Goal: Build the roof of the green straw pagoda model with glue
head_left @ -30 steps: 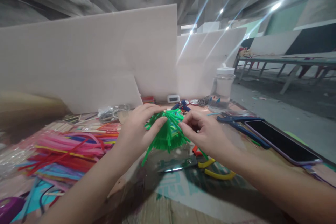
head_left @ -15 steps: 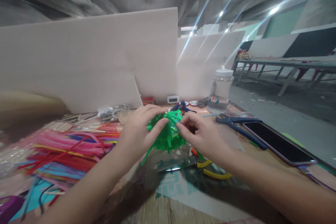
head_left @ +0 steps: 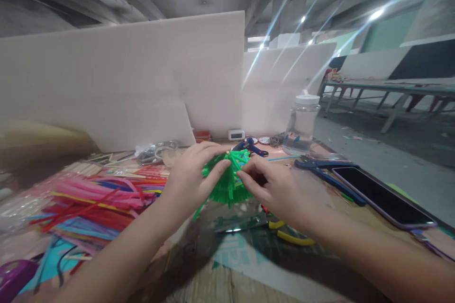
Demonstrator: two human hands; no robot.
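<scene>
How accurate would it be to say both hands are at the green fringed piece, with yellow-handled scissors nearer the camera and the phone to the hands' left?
One side is wrong: the head view shows the phone to the right of the left hand and right hand; both are at the green fringed piece, with yellow-handled scissors nearer the camera.
</scene>
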